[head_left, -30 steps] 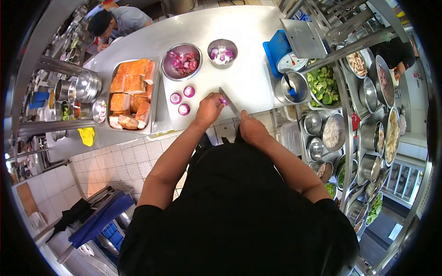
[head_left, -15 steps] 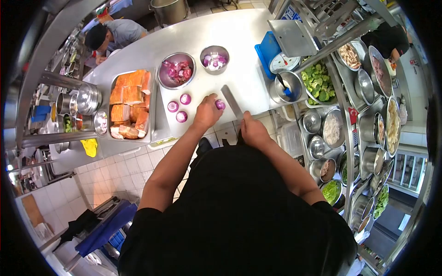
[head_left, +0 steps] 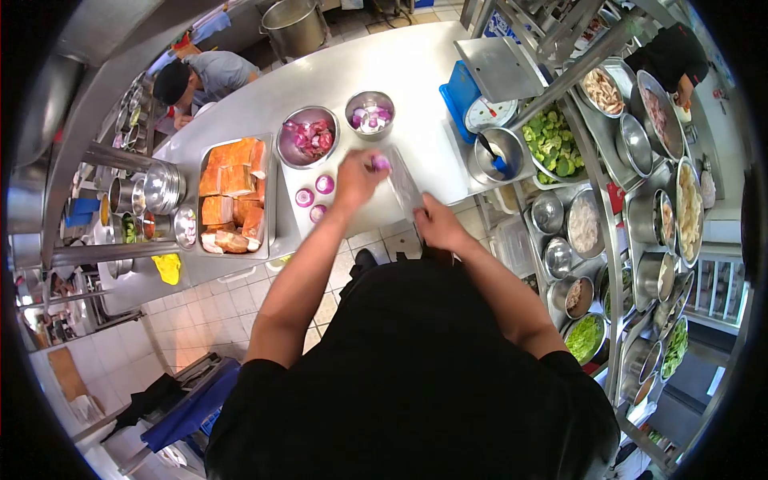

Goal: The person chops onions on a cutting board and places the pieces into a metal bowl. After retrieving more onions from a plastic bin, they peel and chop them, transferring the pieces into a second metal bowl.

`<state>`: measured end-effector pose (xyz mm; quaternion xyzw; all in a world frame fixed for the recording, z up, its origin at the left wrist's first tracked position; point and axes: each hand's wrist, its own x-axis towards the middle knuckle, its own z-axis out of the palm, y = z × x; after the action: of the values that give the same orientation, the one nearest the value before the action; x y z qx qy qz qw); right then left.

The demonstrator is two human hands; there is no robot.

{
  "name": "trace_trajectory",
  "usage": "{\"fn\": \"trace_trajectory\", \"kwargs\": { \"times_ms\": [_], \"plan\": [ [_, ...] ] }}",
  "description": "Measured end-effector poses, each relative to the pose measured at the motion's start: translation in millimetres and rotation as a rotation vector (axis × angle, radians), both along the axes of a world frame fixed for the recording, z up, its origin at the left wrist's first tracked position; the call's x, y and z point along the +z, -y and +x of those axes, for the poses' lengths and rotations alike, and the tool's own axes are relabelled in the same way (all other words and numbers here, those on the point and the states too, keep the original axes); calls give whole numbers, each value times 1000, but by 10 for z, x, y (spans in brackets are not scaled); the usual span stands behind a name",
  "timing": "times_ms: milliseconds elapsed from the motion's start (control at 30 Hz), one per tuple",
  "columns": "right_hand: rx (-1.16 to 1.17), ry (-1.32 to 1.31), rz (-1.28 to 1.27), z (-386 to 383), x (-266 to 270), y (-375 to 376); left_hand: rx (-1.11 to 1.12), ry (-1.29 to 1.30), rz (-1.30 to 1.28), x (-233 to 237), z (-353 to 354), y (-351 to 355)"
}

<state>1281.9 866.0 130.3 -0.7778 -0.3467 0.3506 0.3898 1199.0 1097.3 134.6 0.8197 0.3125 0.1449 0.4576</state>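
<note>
My left hand (head_left: 358, 178) pinches a piece of red onion (head_left: 380, 163) at its fingertips, over the white cutting board (head_left: 436, 156). My right hand (head_left: 438, 224) is closed round the handle of a cleaver (head_left: 405, 186); the broad blade points away from me, just right of the onion. Left of my left hand sit several red onion halves (head_left: 324, 184), cut faces up. Beyond that hand stands a small steel bowl (head_left: 392, 120) with onion pieces in it. A larger steel bowl (head_left: 283, 152) beside it holds dark red chunks.
A tray (head_left: 270, 200) of orange-skinned meat blocks (head_left: 232, 180) stands at left. At right are a blue scale (head_left: 458, 100), a steel pot (head_left: 474, 164) with a blue-ended utensil, a tray of green vegetables (head_left: 554, 144) and shelves of filled bowls. One co-worker (head_left: 212, 76) leans in at far left.
My left hand has moved forward with the onion piece, which was lower on the board. The cleaver stays in my right hand, its blade slightly shifted. The whole view has shifted a little.
</note>
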Motion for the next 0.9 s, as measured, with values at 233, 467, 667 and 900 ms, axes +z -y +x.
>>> {"fn": "trace_trajectory", "kwargs": {
  "times_ms": [233, 467, 667, 900],
  "plan": [
    [-158, 62, 72, 531, 422, -254, -80, 64, 222, 397, 515, -830],
    [-424, -277, 121, 443, 159, 630, 104, -20, 149, 594, -410, -847],
    [-427, -306, 43, 198, -123, 1218, 84, -458, 464, 79, -1060, -342],
    [-184, -84, 17, 135, -156, 959, 183, -415, 580, -285, -847, -257]
  ]
}}
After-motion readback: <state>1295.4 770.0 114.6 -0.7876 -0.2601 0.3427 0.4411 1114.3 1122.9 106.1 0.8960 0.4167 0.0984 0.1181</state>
